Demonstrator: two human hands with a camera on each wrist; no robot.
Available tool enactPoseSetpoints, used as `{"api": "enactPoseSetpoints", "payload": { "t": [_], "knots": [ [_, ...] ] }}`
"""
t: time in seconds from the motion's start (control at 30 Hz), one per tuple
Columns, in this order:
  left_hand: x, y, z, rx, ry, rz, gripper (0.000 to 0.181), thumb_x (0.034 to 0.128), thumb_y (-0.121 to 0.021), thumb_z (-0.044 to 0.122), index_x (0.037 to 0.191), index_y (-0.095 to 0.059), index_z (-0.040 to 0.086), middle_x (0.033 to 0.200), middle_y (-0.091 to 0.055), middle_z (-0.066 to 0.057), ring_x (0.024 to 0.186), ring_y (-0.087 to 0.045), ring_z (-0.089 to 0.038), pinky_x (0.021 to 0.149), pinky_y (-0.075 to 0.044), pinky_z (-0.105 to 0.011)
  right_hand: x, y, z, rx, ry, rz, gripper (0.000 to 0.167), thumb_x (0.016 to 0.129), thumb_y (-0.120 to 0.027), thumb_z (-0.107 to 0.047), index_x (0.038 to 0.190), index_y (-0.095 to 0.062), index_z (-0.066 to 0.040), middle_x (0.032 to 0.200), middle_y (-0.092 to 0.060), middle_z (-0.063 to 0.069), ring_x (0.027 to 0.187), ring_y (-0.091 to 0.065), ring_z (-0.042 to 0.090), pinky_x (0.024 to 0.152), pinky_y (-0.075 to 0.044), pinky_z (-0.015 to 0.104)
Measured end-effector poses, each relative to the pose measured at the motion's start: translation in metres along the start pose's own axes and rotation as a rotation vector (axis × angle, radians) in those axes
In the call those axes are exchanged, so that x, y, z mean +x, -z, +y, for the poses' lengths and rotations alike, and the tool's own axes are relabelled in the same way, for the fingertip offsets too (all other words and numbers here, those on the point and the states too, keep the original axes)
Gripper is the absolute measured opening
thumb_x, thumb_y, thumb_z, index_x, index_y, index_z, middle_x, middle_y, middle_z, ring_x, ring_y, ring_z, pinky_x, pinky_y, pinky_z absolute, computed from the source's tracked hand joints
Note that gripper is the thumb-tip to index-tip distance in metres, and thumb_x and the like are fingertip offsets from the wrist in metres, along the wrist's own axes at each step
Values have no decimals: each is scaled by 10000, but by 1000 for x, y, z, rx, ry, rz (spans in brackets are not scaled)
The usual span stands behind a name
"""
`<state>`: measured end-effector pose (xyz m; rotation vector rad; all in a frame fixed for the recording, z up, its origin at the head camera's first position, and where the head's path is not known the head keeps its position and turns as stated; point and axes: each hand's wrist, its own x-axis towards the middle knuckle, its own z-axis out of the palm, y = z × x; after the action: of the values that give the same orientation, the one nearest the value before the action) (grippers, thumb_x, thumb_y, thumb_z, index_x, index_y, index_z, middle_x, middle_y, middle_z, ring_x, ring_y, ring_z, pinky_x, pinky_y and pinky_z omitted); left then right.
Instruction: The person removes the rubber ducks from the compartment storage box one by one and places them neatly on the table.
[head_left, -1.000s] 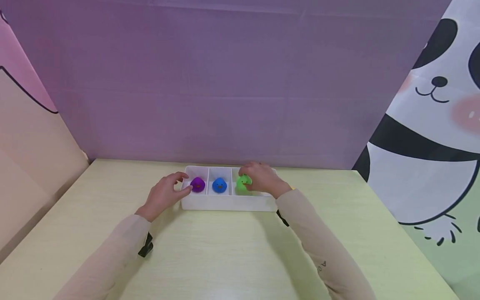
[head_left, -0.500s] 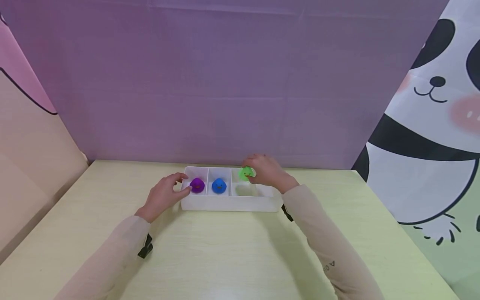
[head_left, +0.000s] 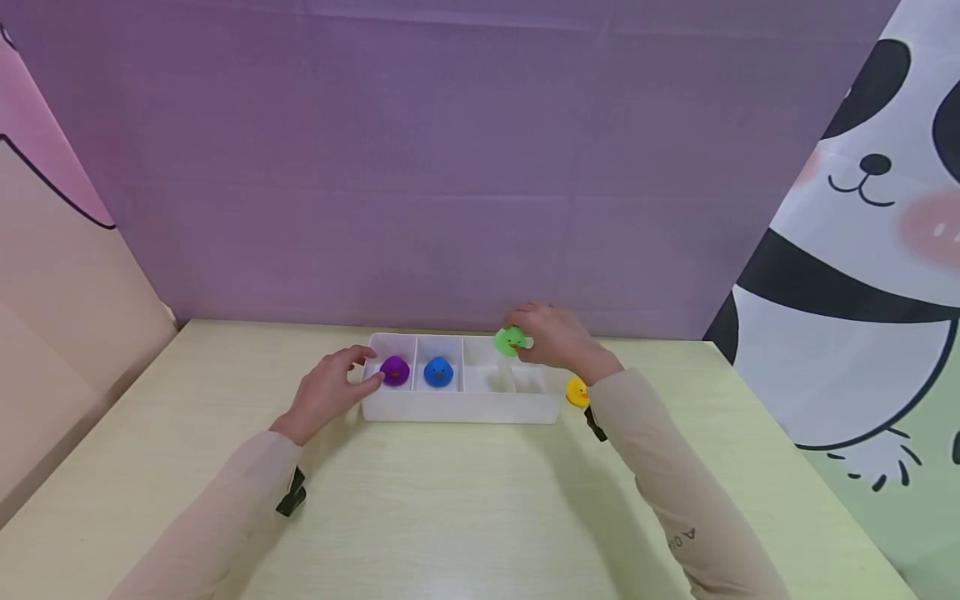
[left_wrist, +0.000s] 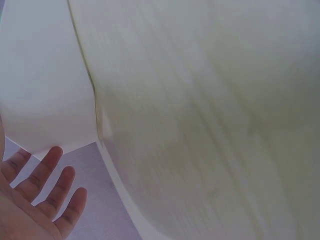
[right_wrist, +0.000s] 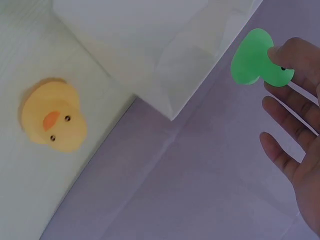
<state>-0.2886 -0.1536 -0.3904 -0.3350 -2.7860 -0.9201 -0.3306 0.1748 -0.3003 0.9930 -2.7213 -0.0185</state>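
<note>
A white divided tray [head_left: 459, 408] lies near the table's back edge. A purple rubber duck [head_left: 394, 372] sits in its leftmost compartment and a blue rubber duck [head_left: 438, 372] in the one beside it. My left hand [head_left: 322, 392] rests at the tray's left end, thumb and fingers apart; in the left wrist view its fingers [left_wrist: 37, 177] look fairly straight by the tray's edge. My right hand [head_left: 555, 337] pinches a green rubber duck [head_left: 510, 341] between thumb and fingers, raised over the tray's right part. In the right wrist view the green duck [right_wrist: 257, 60] shows largely unobstructed.
A yellow rubber duck [head_left: 577, 392] stands on the table [head_left: 442, 500] just right of the tray, partly hidden by my right sleeve. A purple cloth [head_left: 450, 167] hangs behind the table. Printed panels stand at both sides, the right one with a panda [head_left: 862, 375].
My right hand has lifted the green duck out of the third compartment from the left and carried it rightward. The yellow duck has come into clearer view. My left hand stays put.
</note>
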Motion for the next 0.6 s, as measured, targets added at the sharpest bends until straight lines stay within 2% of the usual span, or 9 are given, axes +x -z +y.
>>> {"api": "enactPoseSetpoints", "payload": {
  "t": [0.6],
  "knots": [
    [0,1,0,-4,7,-10,450,837,-594,382,1205,-547,126,1149,-596,-109,1061,-546,-309,790,-486,-474,-36,2,38,53,-78,7,314,708,-722,-102,1011,-641,-88,1016,-640,46,949,-544,238,838,-459,413]
  ]
}}
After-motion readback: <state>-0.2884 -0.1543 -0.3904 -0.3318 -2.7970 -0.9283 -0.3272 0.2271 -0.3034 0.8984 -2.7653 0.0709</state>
